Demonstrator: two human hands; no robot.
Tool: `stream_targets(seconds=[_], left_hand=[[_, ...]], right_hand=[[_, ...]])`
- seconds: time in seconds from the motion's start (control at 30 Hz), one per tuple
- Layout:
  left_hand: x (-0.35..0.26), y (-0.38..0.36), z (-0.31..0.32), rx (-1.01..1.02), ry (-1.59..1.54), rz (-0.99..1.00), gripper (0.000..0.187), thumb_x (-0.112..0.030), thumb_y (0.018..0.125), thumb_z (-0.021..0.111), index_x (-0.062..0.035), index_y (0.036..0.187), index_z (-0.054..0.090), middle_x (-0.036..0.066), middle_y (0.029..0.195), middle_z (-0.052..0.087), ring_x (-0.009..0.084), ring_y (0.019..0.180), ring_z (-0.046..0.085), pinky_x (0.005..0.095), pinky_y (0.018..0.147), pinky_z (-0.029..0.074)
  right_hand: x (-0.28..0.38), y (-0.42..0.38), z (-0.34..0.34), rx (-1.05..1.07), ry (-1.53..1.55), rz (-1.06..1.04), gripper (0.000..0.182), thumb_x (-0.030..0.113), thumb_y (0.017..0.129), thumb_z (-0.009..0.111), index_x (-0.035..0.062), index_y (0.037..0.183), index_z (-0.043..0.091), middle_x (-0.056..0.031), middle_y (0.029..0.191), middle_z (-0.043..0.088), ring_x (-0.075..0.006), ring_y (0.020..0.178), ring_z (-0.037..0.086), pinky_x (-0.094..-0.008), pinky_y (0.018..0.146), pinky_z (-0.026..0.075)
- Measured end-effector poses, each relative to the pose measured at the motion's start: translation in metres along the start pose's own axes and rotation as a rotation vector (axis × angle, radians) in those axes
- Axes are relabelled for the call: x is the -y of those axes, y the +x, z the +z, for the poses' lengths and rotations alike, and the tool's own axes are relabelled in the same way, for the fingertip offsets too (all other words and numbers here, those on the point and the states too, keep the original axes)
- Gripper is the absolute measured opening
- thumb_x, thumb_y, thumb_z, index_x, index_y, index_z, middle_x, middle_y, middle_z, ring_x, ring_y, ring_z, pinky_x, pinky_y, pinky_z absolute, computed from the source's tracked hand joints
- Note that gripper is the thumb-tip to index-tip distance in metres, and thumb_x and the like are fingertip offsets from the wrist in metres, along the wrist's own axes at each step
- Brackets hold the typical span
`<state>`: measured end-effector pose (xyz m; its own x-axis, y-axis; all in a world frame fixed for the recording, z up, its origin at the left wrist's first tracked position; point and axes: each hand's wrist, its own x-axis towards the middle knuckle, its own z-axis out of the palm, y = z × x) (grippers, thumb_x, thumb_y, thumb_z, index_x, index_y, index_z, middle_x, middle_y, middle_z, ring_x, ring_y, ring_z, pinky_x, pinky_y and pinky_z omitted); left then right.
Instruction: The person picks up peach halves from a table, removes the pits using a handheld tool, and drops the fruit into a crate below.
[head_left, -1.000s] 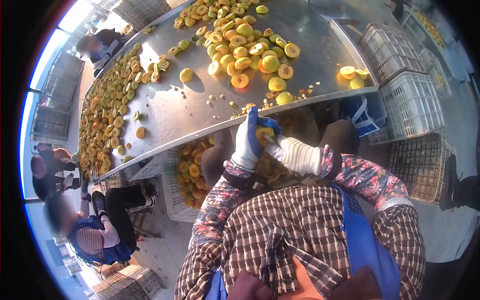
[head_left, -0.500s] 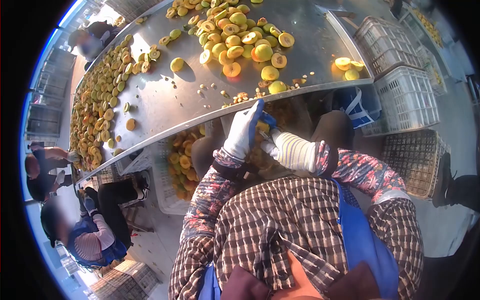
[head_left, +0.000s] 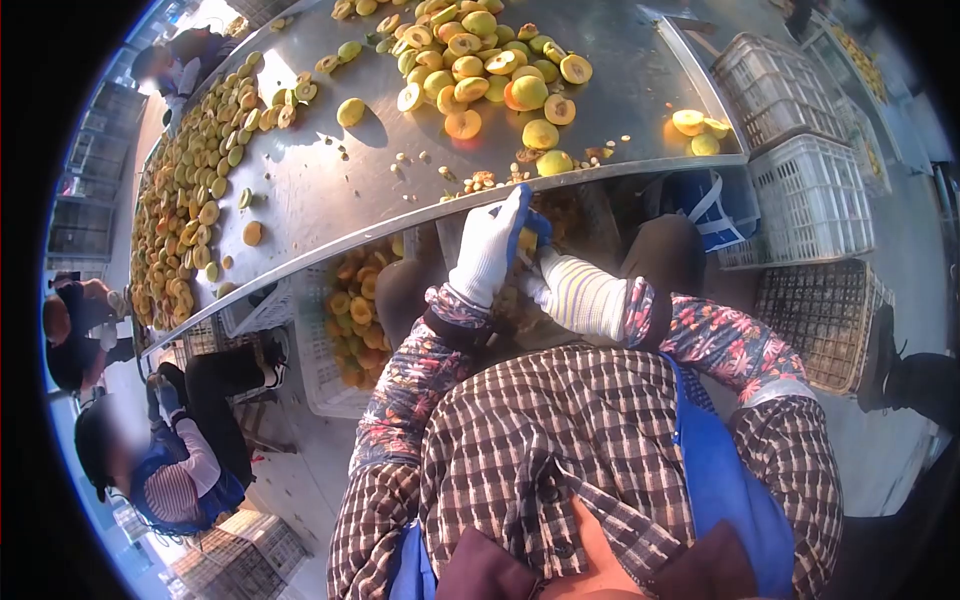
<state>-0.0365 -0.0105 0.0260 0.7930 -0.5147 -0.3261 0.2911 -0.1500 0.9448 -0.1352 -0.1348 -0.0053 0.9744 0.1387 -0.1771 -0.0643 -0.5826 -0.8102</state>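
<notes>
My left hand [head_left: 486, 252], in a white glove with blue fingers, is closed around a yellow peach [head_left: 528, 240] just below the table edge. Only a small part of that fruit shows between the fingers. Close against it is my right hand [head_left: 585, 297], in a white glove with yellow stripes. Its fingers are curled, and what they grip is hidden. Above my hands, pits and scraps [head_left: 480, 181] lie along the rim of the metal table [head_left: 380, 195]. A heap of halved and whole peaches [head_left: 468, 92] rests farther back on it.
More peach halves [head_left: 185, 215] cover the table's left end. A crate of peaches [head_left: 355, 310] stands beneath the table, left of my knees. Stacked white crates [head_left: 810, 195] and a brown crate [head_left: 815, 325] are at right. A co-worker [head_left: 185, 475] sits at left.
My left hand and the peach have risen slightly toward the table edge. My right hand stays close beside them. The whole view has shifted a little.
</notes>
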Motion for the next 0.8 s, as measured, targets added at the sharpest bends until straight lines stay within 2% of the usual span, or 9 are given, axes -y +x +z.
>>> stream_targets(seconds=[0.2, 0.3, 0.4, 0.47, 0.53, 0.6, 0.67, 0.73, 0.8], left_hand=[[0.011, 0.001, 0.0, -0.033, 0.04, 0.048, 0.056, -0.047, 0.101, 0.05, 0.0014, 0.082, 0.072, 0.008, 0.077, 0.071, 0.0143, 0.069, 0.065, 0.026, 0.067, 0.05], [0.007, -0.006, 0.006, -0.077, 0.097, 0.061, 0.054, -0.043, 0.101, 0.05, 0.0001, 0.078, 0.074, 0.006, 0.072, 0.069, 0.0109, 0.062, 0.057, 0.0253, 0.06, 0.046], [0.01, 0.004, -0.002, 0.032, -0.096, 0.118, 0.055, -0.044, 0.102, 0.05, 0.0017, 0.083, 0.073, 0.007, 0.075, 0.07, 0.0128, 0.067, 0.062, 0.0265, 0.067, 0.049], [0.013, 0.012, -0.01, 0.076, -0.164, 0.055, 0.055, -0.045, 0.102, 0.05, 0.0029, 0.086, 0.072, 0.009, 0.078, 0.071, 0.0148, 0.071, 0.065, 0.0286, 0.073, 0.051], [0.027, 0.02, -0.018, 0.216, 0.13, 0.46, 0.029, -0.025, 0.101, 0.052, -0.0018, 0.117, 0.058, 0.011, 0.085, 0.071, 0.0214, 0.074, 0.068, 0.0323, 0.076, 0.054], [0.03, 0.025, -0.023, 0.298, 0.302, 0.649, 0.041, -0.011, 0.099, 0.054, -0.0058, 0.138, 0.045, 0.013, 0.091, 0.07, 0.0264, 0.077, 0.07, 0.0346, 0.079, 0.055], [0.031, 0.024, -0.02, 0.237, 0.389, 0.808, 0.038, -0.011, 0.099, 0.052, -0.0044, 0.136, 0.047, 0.013, 0.09, 0.07, 0.0253, 0.077, 0.069, 0.0344, 0.079, 0.055], [0.027, 0.022, -0.019, 0.279, 0.217, 0.597, 0.029, -0.012, 0.101, 0.05, -0.001, 0.128, 0.051, 0.013, 0.088, 0.07, 0.0239, 0.076, 0.069, 0.0345, 0.078, 0.055], [0.033, 0.026, -0.017, 0.258, 0.002, 0.305, 0.026, -0.016, 0.102, 0.049, 0.0017, 0.12, 0.055, 0.013, 0.087, 0.069, 0.0229, 0.073, 0.068, 0.0348, 0.078, 0.055]], right_hand=[[0.022, -0.002, -0.013, 0.076, -0.052, 0.118, 0.039, 0.03, 0.096, 0.058, -0.0018, 0.118, 0.055, -0.0272, 0.097, 0.066, -0.0446, 0.089, 0.064, -0.0476, 0.08, 0.05], [0.016, -0.003, -0.007, 0.128, 0.238, 0.261, 0.04, 0.035, 0.098, 0.055, 0.0008, 0.12, 0.055, -0.0236, 0.092, 0.067, -0.0427, 0.089, 0.065, -0.047, 0.081, 0.05], [0.007, 0.003, -0.01, 0.076, 0.137, 0.005, 0.043, 0.039, 0.1, 0.052, 0.0025, 0.123, 0.054, -0.0196, 0.085, 0.066, -0.0362, 0.077, 0.067, -0.0441, 0.072, 0.052], [0.029, 0.004, -0.034, 0.26, 0.312, 0.294, 0.046, 0.04, 0.1, 0.051, 0.0016, 0.126, 0.052, -0.0167, 0.079, 0.064, -0.0292, 0.062, 0.065, -0.0397, 0.059, 0.052], [0.031, 0.003, -0.041, 0.268, 0.386, 0.302, 0.045, 0.042, 0.1, 0.052, 0.0022, 0.12, 0.053, -0.0124, 0.073, 0.061, -0.0218, 0.049, 0.059, -0.0357, 0.046, 0.049], [0.035, -0.001, -0.047, 0.358, 0.589, 0.464, 0.041, 0.045, 0.1, 0.051, 0.005, 0.109, 0.054, -0.0066, 0.066, 0.057, -0.0172, 0.045, 0.056, -0.0323, 0.038, 0.046], [0.029, -0.004, -0.043, 0.352, 0.725, 0.47, 0.038, 0.046, 0.1, 0.052, 0.0081, 0.097, 0.053, -0.0022, 0.06, 0.052, -0.0126, 0.041, 0.052, -0.0285, 0.034, 0.042], [0.035, -0.008, -0.044, 0.33, 0.819, 0.5, 0.031, 0.043, 0.099, 0.055, 0.0121, 0.096, 0.054, 0.0022, 0.057, 0.05, -0.0081, 0.041, 0.048, -0.023, 0.037, 0.036], [0.038, -0.008, -0.039, 0.271, 0.779, 0.463, 0.035, 0.043, 0.1, 0.053, 0.0091, 0.091, 0.052, -0.0003, 0.057, 0.051, -0.012, 0.037, 0.048, -0.0284, 0.033, 0.038]])
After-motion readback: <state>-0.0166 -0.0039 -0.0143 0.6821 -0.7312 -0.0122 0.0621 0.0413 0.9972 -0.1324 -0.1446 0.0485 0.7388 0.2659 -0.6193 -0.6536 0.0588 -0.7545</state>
